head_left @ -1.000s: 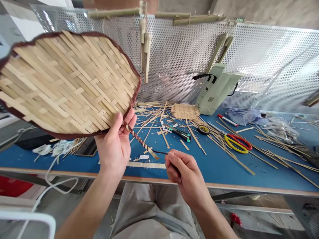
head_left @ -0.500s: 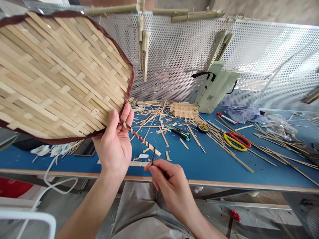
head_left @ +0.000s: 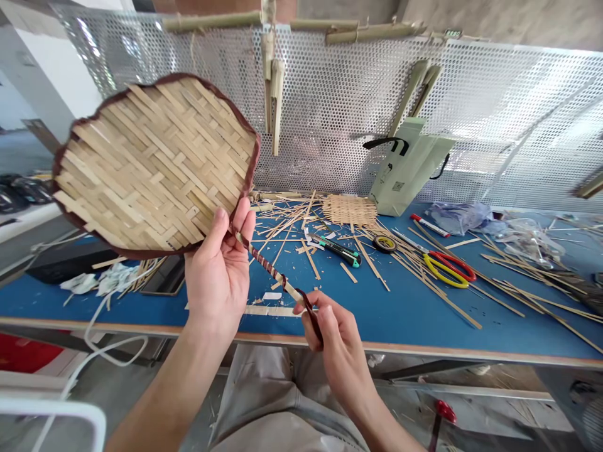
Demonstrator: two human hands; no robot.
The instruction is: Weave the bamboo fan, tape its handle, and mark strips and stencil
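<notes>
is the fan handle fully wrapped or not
Partly wrapped: the dark strip spirals along the fan handle, but the end near the right hand shows bare bamboo.

A woven bamboo fan (head_left: 155, 164), its rounded blade edged with dark red-brown trim (head_left: 257, 154), is held up and tilted in the left hand (head_left: 217, 276), up and to the left of the right hand (head_left: 340, 351). Its bamboo handle (head_left: 271, 269) slants down toward the right hand, spiral-wrapped in a dark red strip (head_left: 308, 307) whose loose end is pinched there

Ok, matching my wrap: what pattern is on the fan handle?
Bamboo handle: dark red spiral wrap, head view.
</notes>
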